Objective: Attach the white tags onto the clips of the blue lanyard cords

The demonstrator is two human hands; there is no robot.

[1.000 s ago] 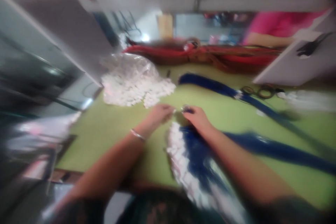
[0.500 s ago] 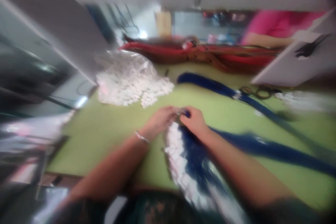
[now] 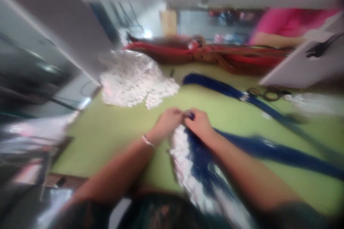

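My left hand (image 3: 170,120) and my right hand (image 3: 198,121) meet above the green table, fingertips pinched close together. Closed round the end of a dark blue wire, my right hand shows a small blue bit at its fingers. What the left fingertips pinch is too blurred to make out. Below the hands lies a bundle of dark blue wires (image 3: 202,157) with a row of white connectors (image 3: 182,161) along its left side, running down to my lap. A second blue wire bundle (image 3: 268,146) stretches right from behind my right wrist.
A clear bag of small white pieces (image 3: 131,82) spills onto the green table (image 3: 107,128). Another tied blue bundle (image 3: 215,85) lies beyond, near dark-handled scissors (image 3: 271,93). Red and brown wire bundles (image 3: 172,53) line the back. A person in pink (image 3: 282,25) is across.
My left hand has turned slightly and its fingers have drawn in closer against the right hand's fingertips. The view has shifted a little; the bundles lie as before.
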